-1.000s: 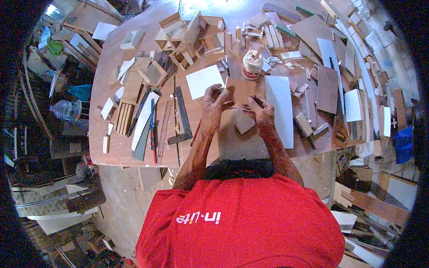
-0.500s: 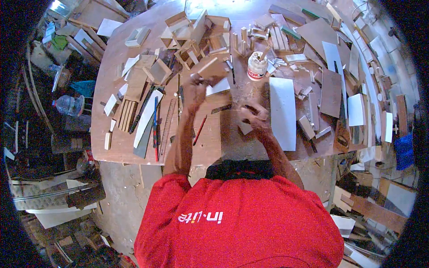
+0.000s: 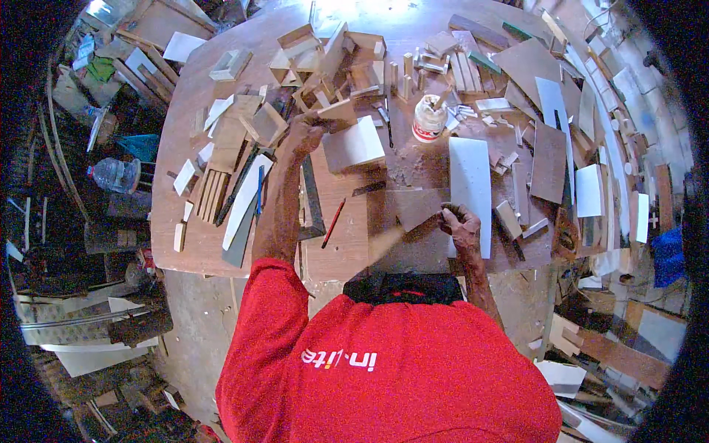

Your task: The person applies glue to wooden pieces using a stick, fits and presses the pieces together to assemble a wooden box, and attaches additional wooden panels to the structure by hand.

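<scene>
My left hand (image 3: 304,134) reaches over the left middle of the table, its fingers closed on a small tan wooden piece (image 3: 337,111). Beside it lies a white-topped block (image 3: 356,145). My right hand (image 3: 462,224) is nearer my body, fingers pinched at the corner of a thin brown board (image 3: 415,208). What the pinch holds, if anything, cannot be made out. A pale tan streak, blurred, crosses below that board. Between my forearms are a red pencil (image 3: 334,223) and a dark angled strip (image 3: 311,201). A long white panel (image 3: 470,173) passes beneath my right fingers.
A white jar with a red label (image 3: 430,118) and a stick in it stands beyond the panel. Small open wooden boxes (image 3: 298,46) pile up at the back. Wood offcuts and a brown board (image 3: 548,164) cover the right side; slats (image 3: 213,190) lie left.
My left hand has drawn slightly left with the wooden piece, which now shows its broad face. My right hand has moved right and toward me, and its fingers have come together.
</scene>
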Motion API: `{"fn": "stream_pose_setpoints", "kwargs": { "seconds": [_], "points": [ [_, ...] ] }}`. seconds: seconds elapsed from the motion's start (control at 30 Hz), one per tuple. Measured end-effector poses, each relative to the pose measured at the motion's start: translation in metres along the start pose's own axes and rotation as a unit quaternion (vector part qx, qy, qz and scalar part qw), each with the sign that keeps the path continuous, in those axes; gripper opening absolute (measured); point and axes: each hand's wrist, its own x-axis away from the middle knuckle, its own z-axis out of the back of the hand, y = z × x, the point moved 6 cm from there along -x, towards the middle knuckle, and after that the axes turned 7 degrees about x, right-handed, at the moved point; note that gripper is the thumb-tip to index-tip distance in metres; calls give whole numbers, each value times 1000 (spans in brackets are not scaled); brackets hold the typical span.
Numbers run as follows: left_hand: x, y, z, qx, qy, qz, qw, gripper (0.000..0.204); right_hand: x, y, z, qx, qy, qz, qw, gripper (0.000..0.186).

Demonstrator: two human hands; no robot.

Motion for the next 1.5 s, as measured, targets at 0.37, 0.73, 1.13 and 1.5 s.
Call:
{"fn": "stream_pose_setpoints", "kwargs": {
  "seconds": [0.37, 0.73, 1.13, 1.5],
  "points": [
    [-1, 23, -12, -51, -40, 105, 992, 18, 3, -3, -2, 10, -9, -22, 1000, 23],
    [-11, 4, -24, 162, -10, 114, 980, 29, 4, -2, -2, -6, -29, -28, 999, 21],
    [-3, 29, -12, 42, 93, 102, 990, 27, 2, -18, -9, -19, -37, -33, 999, 21],
    [49, 106, -91, 369, 307, 108, 871, 48, -31, -146, -58, 137, -51, 210, 967, 26]
  ]
}}
